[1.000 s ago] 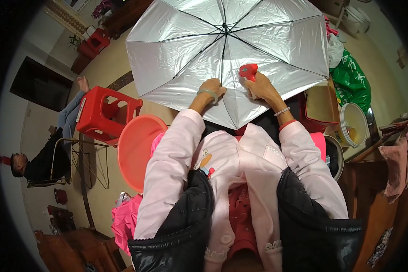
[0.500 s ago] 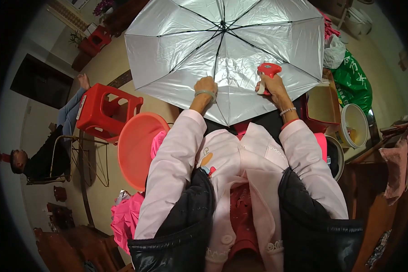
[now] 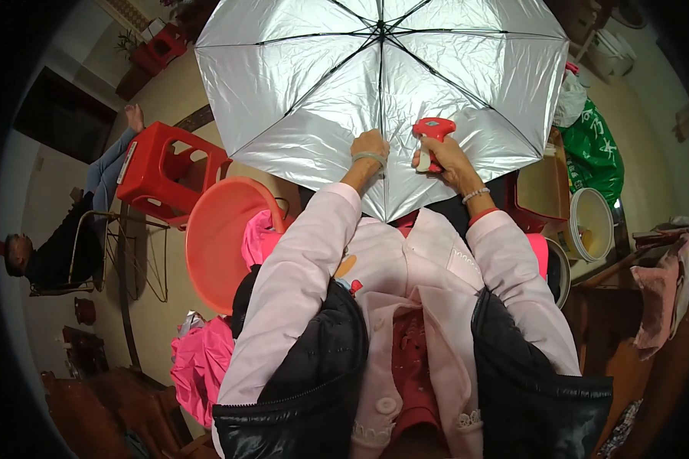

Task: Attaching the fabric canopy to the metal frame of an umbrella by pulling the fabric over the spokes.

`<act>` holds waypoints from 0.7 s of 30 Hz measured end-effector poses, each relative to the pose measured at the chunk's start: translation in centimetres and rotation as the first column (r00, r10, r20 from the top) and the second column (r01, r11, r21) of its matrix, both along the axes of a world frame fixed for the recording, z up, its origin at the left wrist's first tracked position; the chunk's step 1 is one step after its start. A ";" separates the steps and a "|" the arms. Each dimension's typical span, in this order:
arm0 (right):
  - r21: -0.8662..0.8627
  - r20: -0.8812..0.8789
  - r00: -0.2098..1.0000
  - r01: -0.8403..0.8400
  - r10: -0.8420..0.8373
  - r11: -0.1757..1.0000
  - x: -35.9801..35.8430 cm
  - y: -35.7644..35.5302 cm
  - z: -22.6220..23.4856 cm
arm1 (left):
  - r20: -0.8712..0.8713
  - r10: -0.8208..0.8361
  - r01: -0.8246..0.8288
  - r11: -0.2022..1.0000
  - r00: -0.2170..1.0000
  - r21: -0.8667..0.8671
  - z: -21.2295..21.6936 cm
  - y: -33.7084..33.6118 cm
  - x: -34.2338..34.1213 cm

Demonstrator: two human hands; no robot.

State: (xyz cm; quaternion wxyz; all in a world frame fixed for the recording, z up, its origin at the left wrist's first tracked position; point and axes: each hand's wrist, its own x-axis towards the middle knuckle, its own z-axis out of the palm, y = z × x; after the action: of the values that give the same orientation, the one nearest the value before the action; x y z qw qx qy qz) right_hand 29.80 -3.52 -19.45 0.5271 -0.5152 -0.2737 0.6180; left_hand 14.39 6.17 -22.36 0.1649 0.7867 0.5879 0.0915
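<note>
An opened umbrella (image 3: 314,115) with a silver inner side and dark ribs spreads before me, its hub at the far side. My left hand (image 3: 370,145) is closed on its near part, beside the middle rib; the fingertips are hidden. Just to the right, my right hand (image 3: 445,157) grips a red tagging gun (image 3: 435,127) with a white trigger. The gun is held over the silver cloth, close to the same rib. I cannot make out whether its tip touches the cloth.
Left of me stand a red plastic stool (image 3: 157,164) and a coral basin (image 3: 207,245) with pink cloth. Bright pink fabric (image 3: 203,363) lies below. Another person (image 3: 69,245) sits at far left. A green bag (image 3: 593,149) and white bucket (image 3: 592,223) are at right.
My hands have come closer together: the left shifted right, and the right moved left with the tagging gun. The umbrella has shifted slightly, its near tip a little closer to me.
</note>
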 end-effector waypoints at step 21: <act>-0.128 0.058 0.988 -0.134 0.142 0.983 -4.3 1.4 -1.7 | 0.662 0.366 -0.108 0.911 0.653 -0.398 -3.5 -0.5 -0.8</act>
State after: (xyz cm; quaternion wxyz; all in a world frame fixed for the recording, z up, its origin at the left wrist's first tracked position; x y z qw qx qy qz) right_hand 25.48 -2.10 -21.17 0.4403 -0.5471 -0.2874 0.6513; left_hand 13.61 5.70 -25.81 0.4962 0.5626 0.5799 0.3178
